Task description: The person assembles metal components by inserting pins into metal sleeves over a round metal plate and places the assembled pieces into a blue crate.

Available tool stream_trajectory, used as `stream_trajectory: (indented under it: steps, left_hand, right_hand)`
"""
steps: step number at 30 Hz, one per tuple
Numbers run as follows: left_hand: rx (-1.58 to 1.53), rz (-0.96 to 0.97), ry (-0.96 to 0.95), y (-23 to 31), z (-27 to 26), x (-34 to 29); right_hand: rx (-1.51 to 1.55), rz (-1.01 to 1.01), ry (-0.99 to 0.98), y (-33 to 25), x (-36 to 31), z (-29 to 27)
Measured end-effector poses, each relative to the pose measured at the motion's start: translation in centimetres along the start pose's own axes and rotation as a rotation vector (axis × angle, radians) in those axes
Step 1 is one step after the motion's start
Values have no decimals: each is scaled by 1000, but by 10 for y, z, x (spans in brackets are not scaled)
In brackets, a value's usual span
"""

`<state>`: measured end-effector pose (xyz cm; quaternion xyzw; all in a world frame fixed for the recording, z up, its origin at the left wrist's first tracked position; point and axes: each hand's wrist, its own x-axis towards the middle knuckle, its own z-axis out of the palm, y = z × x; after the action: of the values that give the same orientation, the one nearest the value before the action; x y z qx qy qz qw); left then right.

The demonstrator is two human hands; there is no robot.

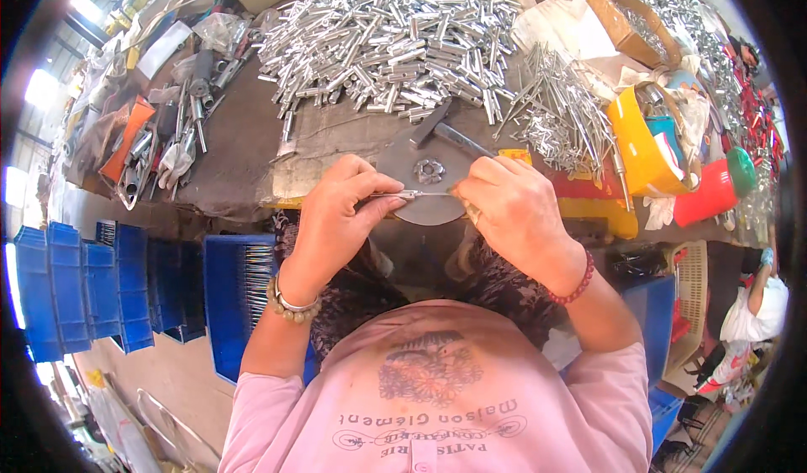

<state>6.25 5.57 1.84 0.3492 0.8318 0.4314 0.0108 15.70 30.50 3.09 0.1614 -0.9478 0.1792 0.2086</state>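
Pinching with closed thumb and fingertips of left hand point(336, 208) a slim tube point(409, 194), about level, in front of the body. Gripping with bunched fingers of right hand point(517, 204) the right end of a thin rod point(435, 193), in line with the tube; can't tell if joined, too small. Holding both over the near part of a round metal plate point(429, 212), at the front edge of the bench point(235, 153). Can see on the plate, beyond the tube, a ring-shaped metal piece point(418, 170); just past that, a hammer point(462, 141), with handle toward right hand. Can see at back a big heap of tubes point(387, 52), with a pile of thin rods point(563, 124) to its right. Further right, can see a yellow container point(632, 141) near a red cup point(704, 192), tipped over. Wearing beaded bracelets point(576, 280) on both wrists. Can see blue bins point(55, 288) lower left.
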Motion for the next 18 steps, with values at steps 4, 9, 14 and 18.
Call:
stream_trajectory:
  steps: [4,9,14,18]
  left_hand:
    - [-47,-37,1,-2,2,-2]
    - [-34,-18,2,-4,3,-4]
    - [-15,14,-19,-11,6,-1]
    - [-26,65,-52,-16,2,0]
  right_hand:
    - [4,-23,29,1,0,1]
    - [28,-27,55,1,1,6]
    - [43,-20,39,2,6,12]
    - [-25,-55,49,1,8,12]
